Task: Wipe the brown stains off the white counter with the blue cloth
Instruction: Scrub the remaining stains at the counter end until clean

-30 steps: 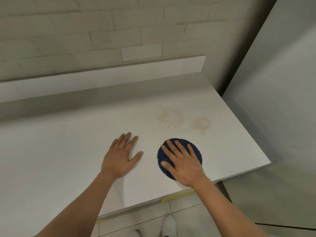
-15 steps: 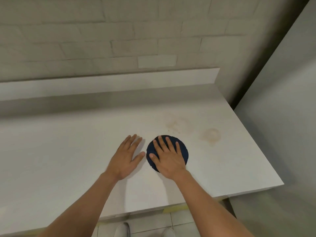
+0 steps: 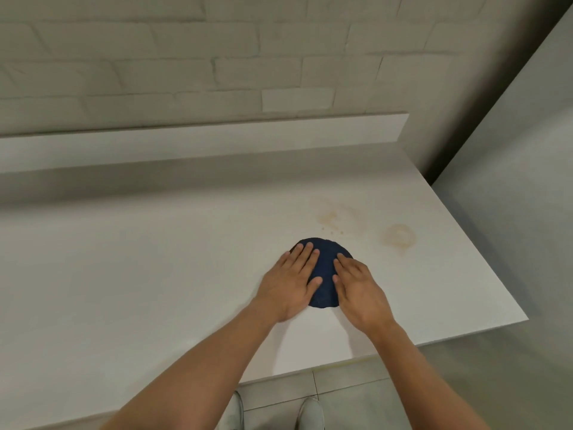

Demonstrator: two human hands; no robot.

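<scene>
Two hands, the left hand (image 3: 291, 283) and the right hand (image 3: 359, 290), press flat side by side on one blue cloth (image 3: 325, 268), which lies on one white counter (image 3: 155, 274). Two brown stains (image 3: 341, 217) lie beyond the pressing hands: one wide faint smear (image 3: 328, 218) just past the cloth, edged by a few small specks (image 3: 333, 233), and one ring (image 3: 399, 236) farther right. Two shoes (image 3: 311, 414) show below, nearer than the hands.

Both forearms reach forward, left hand (image 3: 290, 283) and right hand (image 3: 361, 291) flat, palms down, fingers (image 3: 305, 258) straight, side by side.
</scene>
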